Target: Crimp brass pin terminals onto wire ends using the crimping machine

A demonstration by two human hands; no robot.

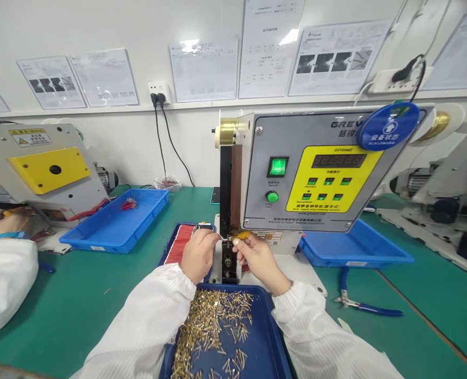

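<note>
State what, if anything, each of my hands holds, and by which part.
Your left hand seems to pinch a thin piece near one end, too small to identify. Whether your right hand holds anything cannot be told.

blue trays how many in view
4: red-wire tray beside left hand, gold-pin tray below, left light tray by another machine, right light tray behind pliers; others may be hidden.

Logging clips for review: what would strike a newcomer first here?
Probably the grey machine with its yellow panel, right of centre. At its lower front, the left hand and right hand sit close together, the right gripping a yellow object. Below, a dark blue tray holds scattered gold-coloured pieces.
</note>
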